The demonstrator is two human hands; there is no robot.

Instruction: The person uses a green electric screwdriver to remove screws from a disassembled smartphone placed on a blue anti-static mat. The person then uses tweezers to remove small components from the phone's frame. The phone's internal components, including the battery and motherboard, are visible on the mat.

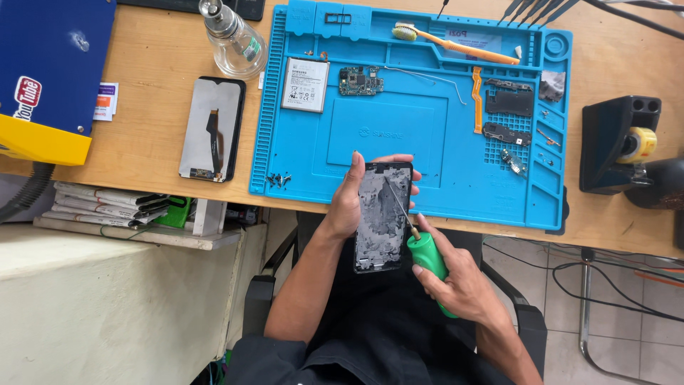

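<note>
The left hand (347,207) wraps its fingers around a thin, light, breakable black phone frame (382,217), gripping its side edges. The right hand (456,281) pinches a green-handled screwdriver (426,253) near the tabletop's front edge.

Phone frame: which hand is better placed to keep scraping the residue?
Right. The right hand holds the green-handled tool, its tip over the phone frame. The left hand is wrapped around the frame's edge, steadying it.

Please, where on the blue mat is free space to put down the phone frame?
The raised square in the middle of the blue mat is bare, between the battery and the orange flex cable. The right compartments are crowded with small parts, and screws lie at the left corner.
</note>
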